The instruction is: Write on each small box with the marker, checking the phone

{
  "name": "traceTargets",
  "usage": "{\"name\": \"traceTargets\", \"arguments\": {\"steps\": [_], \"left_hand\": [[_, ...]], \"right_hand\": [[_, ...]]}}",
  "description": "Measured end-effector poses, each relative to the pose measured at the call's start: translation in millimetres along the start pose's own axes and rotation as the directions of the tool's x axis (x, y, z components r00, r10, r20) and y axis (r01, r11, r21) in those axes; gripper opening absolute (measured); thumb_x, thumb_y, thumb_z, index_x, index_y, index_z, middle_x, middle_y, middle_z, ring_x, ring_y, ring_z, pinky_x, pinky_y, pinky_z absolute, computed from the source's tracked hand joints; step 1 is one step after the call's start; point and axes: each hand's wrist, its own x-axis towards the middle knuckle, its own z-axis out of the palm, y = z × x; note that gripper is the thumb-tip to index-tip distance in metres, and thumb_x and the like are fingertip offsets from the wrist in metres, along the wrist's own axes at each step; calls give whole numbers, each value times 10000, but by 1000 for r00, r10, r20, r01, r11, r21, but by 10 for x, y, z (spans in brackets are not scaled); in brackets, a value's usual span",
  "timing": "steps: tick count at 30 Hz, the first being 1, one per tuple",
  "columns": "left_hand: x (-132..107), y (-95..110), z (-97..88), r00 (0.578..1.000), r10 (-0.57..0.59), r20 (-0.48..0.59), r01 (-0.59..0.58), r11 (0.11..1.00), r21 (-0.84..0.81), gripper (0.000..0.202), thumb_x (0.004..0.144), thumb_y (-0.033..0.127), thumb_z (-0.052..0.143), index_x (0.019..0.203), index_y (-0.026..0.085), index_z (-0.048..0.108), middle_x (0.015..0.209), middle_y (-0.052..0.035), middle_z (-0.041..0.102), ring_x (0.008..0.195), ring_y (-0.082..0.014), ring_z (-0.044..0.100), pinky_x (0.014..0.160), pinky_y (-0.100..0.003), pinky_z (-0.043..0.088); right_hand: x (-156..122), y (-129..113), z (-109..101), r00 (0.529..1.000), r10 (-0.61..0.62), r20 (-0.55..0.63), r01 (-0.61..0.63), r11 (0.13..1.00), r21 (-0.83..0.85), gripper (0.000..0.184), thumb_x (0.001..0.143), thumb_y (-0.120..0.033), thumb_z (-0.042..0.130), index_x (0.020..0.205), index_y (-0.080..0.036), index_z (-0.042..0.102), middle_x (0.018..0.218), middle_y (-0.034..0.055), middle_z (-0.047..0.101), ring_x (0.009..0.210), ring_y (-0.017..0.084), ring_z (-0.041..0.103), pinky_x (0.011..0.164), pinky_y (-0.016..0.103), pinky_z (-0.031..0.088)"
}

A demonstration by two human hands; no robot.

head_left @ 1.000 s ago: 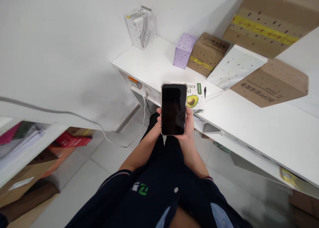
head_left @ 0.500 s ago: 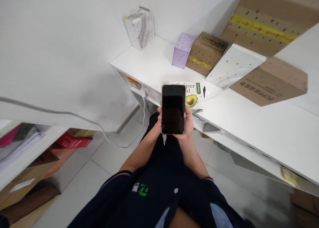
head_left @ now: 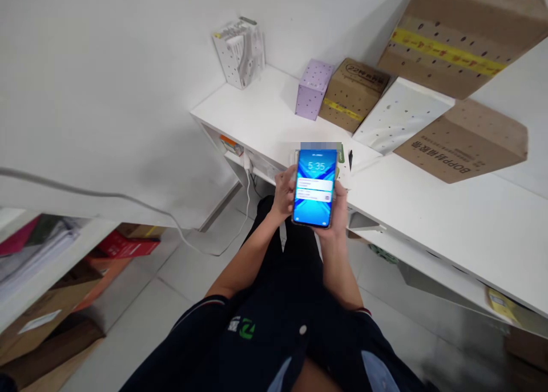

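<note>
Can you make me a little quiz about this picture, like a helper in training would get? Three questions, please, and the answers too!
1. True or false: the phone in the right hand has a dark screen.

2. Pick one: what colour is the small spotted box beside the brown box marked "22"?
A) green
B) light purple
C) red

3. Fill in the blank: the big digits on the phone say ____.

Key:
1. False; the screen is lit up, mostly blue.
2. B
3. 5:35

Likely office or stockroom: white desk (head_left: pixel 432 212), taped cartons (head_left: pixel 460 35), shelved papers (head_left: pixel 43 252).
</note>
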Motion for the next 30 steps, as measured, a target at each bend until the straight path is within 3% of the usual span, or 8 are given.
{"name": "traceTargets", "arguments": {"steps": [3,6,9,12,16,25,27,30], "left_hand": [[72,96,-6,997,70,-36,-69,997,38,577,949,569,416,1356,198,590,1355,-132,593,1286,-265,515,1041,-395,504],[44,137,-1,994,101,-37,-99,994,54,509,953,539,453,1357,246,553,1395,-133,559,1278,-293,483,1058,-460,474],[26,135,0,996,88,-24,-87,995,51,492,957,541,449,1356,266,538,1370,-134,556,1252,-295,479,1062,-472,454],[37,141,-5,996,82,-22,-82,996,28,479,952,533,461,1344,269,543,1350,-132,552,1245,-290,476,1059,-467,453],[42,182,-18,999,47,-9,-47,999,-11,459,942,483,488,1339,262,553,1343,-135,547,1260,-292,466,1058,-466,460],[155,228,-98,997,-72,-5,72,995,-64,464,918,455,535,1354,299,554,1343,-110,547,1313,-283,461,1040,-428,505],[275,218,-125,997,-68,-49,65,997,-50,476,924,471,538,1367,297,540,1343,-108,557,1313,-281,471,1068,-429,481],[514,202,-144,992,-76,-99,73,997,-38,494,928,496,550,1376,291,509,1320,-118,579,1269,-284,503,1069,-441,465]], "right_hand": [[-121,-266,-177,943,-273,-190,233,950,-208,561,829,-634,478,1131,-191,645,1010,90,738,923,257,717,739,414,607],[-261,-566,-527,695,-604,-389,347,757,-554,562,820,-650,467,1123,-206,629,986,57,706,809,198,690,690,343,569],[-401,-831,-936,402,-830,-387,54,443,-895,557,820,-570,540,1241,-211,600,1023,57,683,859,191,653,784,352,530],[-493,-1018,-1253,302,-914,-270,-432,122,-894,564,830,-477,593,1324,-203,604,1170,144,660,1068,297,616,954,487,466],[-484,-1157,-1513,275,-925,-261,-742,-32,-669,591,842,-467,627,1377,-220,584,1314,216,594,1211,419,540,983,605,413],[-307,-1218,-1920,326,-935,-142,-723,-149,-675,520,828,-520,599,1226,-192,672,1301,238,575,1178,430,470,920,632,392],[-206,-1166,-1898,374,-927,-34,-646,-234,-726,469,849,-479,578,1181,-167,688,1268,236,586,1159,398,487,924,600,411],[35,-1011,-1729,535,-843,57,-446,-339,-828,482,887,-428,535,1228,-116,672,1105,204,638,1045,319,557,947,507,443]]}}
